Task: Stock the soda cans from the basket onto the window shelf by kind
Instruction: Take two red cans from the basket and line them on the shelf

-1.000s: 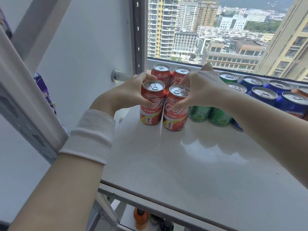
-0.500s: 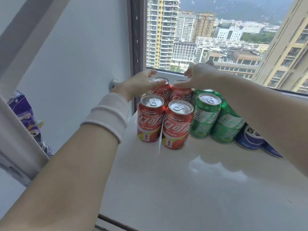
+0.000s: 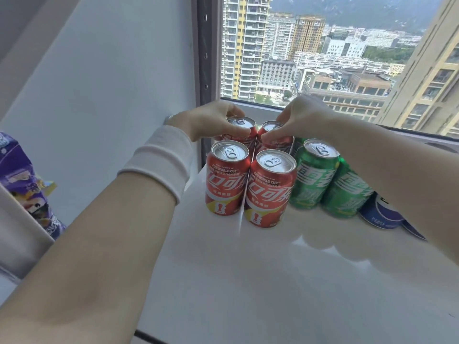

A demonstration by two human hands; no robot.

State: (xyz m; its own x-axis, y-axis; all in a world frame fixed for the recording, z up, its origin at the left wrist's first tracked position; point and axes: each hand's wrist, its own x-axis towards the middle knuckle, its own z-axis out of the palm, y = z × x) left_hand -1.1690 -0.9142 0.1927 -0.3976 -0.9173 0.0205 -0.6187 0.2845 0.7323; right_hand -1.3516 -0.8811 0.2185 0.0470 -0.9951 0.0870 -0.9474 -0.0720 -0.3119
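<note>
red metal soda cans [image 3: 227, 180], left: 4 | green metal soda cans [image 3: 315, 180], middle: 2 seen | blue metal soda cans [image 3: 382, 214], right: 2 seen

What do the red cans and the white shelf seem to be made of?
Red cans: probably thin aluminium; glossy printed walls, bare silvery tops with pull tabs. White shelf: a hard, smooth board, perhaps laminate or painted metal; soft reflections of the cans suggest a semi-gloss finish.
</note>
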